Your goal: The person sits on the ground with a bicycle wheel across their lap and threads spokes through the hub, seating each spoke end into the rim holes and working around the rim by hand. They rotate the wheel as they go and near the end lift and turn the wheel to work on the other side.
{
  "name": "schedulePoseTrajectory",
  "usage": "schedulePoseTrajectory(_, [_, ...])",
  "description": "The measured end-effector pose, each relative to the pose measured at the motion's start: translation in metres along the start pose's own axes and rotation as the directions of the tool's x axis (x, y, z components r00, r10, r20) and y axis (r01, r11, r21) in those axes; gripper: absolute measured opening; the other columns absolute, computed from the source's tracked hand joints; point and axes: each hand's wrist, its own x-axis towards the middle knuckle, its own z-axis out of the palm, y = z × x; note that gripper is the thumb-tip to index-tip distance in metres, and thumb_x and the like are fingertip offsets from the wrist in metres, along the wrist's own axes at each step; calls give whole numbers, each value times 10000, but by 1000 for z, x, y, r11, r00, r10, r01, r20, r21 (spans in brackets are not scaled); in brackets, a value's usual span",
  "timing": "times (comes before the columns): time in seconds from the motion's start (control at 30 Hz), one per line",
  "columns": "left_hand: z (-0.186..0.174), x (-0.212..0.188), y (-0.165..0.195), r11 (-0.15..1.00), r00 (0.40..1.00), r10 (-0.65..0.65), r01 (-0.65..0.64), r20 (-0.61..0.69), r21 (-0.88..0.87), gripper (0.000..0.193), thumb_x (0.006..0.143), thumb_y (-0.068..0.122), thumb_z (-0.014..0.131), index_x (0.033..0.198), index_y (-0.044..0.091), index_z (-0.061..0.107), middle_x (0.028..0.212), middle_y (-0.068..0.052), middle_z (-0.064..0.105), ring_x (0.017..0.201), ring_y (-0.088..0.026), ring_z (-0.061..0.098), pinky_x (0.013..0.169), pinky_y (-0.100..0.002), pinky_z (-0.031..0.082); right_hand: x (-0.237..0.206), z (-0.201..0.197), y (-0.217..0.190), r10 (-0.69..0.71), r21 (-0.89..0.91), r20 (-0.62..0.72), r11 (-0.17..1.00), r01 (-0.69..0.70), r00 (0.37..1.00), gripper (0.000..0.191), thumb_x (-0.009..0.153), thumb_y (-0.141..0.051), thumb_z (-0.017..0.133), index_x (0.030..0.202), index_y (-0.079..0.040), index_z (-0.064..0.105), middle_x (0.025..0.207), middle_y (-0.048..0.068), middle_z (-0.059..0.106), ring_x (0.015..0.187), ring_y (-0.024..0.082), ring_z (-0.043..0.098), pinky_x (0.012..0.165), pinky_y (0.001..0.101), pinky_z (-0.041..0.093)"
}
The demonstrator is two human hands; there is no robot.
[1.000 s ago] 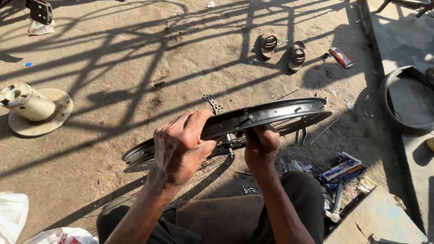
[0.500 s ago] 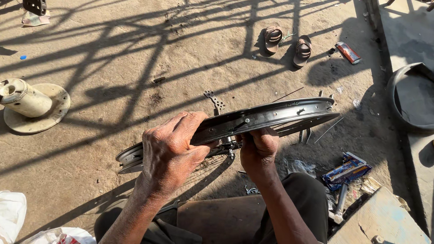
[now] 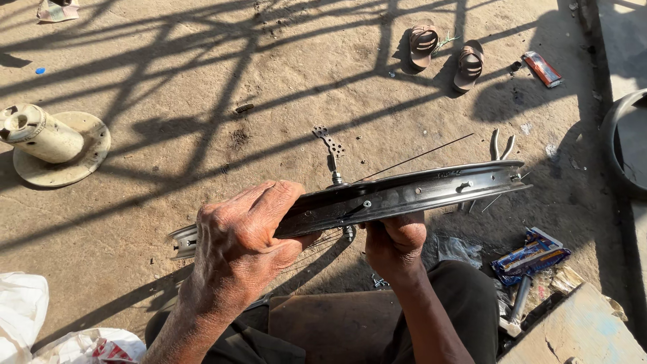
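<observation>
Head view: a metal bicycle wheel rim (image 3: pixel 418 192) is held edge-on, nearly level, above the person's lap, its right end tilted slightly up and reaching out over the dirt ground (image 3: pixel 168 81). The left hand (image 3: pixel 239 239) is wrapped over the rim's near-left part, fingers curled across the top and gripping it. The right hand (image 3: pixel 394 243) grasps the rim from below near its middle, fingers closed up against the underside beside a small bolt or nipple. A thin spoke (image 3: pixel 414 158) runs out from behind the rim toward the upper right, and a few more spokes show below the rim between the 2 hands. The person's dark trousers (image 3: pixel 465 303) fill the bottom edge.

On the ground just beyond the rim lies a small perforated metal strip (image 3: pixel 328 140), and near the rim's right end a pair of pliers (image 3: pixel 502 143). Farther off, 2 brown sandals (image 3: pixel 445 54) sit side by side, with a small red packet (image 3: pixel 543 69) to their right. At the left stands a pale cone-shaped stand on a round base (image 3: pixel 54 145). A blue and yellow wrapper (image 3: pixel 532 253) lies right of the knee, white plastic bags (image 3: pixel 27 317) at the lower left, and part of a tyre (image 3: pixel 617 145) at the right edge.
</observation>
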Motion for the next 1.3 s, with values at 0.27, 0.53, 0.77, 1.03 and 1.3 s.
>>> schedulePoseTrajectory(0.27, [2, -1, -4, 995, 999, -27, 25, -19, -94, 416, 719, 116, 863, 1088, 16, 697, 931, -90, 745, 765, -186, 764, 595, -286, 617, -4, 3, 11, 426, 696, -60, 666, -268, 903, 159, 1029, 109, 598, 1057, 17, 724, 1014, 106, 689, 888, 180, 657, 735, 333, 549])
schedulePoseTrajectory(0.53, [-15, 23, 14, 997, 987, -76, 73, 141, 25, 553, 699, 207, 903, 1173, 45, 668, 906, -86, 744, 816, -249, 741, 696, -421, 570, 29, 33, -34, -24, -95, 14, 995, 25, 1000, 371, 1022, 178, 554, 1301, -57, 623, 1064, 62, 713, 896, 162, 703, 718, 317, 578])
schedulePoseTrajectory(0.77, [-7, 57, 26, 996, 983, -87, 90, 162, -11, 423, 669, 286, 923, 1008, 107, 745, 867, -43, 785, 778, -191, 765, 659, -370, 592, 21, 8, -86, -193, -329, -28, 928, 174, 981, 260, 1037, 41, 605, 1272, -64, 571, 1254, 173, 653, 1234, 250, 657, 974, 336, 660])
schedulePoseTrajectory(1.03, [1, 57, 32, 979, 972, -204, 198, 118, 57, 413, 673, 283, 936, 1017, 116, 778, 819, -46, 782, 704, -143, 752, 606, -320, 574, 18, -5, -29, 246, 173, -244, 963, -208, 938, 121, 1062, -68, 653, 1134, 28, 671, 1072, 98, 709, 973, 165, 710, 880, 302, 635])
schedulePoseTrajectory(1.3, [2, 61, 11, 984, 983, -162, 154, 84, 93, 406, 732, 290, 938, 1045, 88, 778, 787, -70, 767, 644, -144, 716, 586, -311, 550, 11, -36, -35, 190, -240, -344, 929, -282, 920, 188, 1059, -116, 612, 1173, 19, 676, 1054, 77, 700, 903, 126, 693, 787, 250, 620])
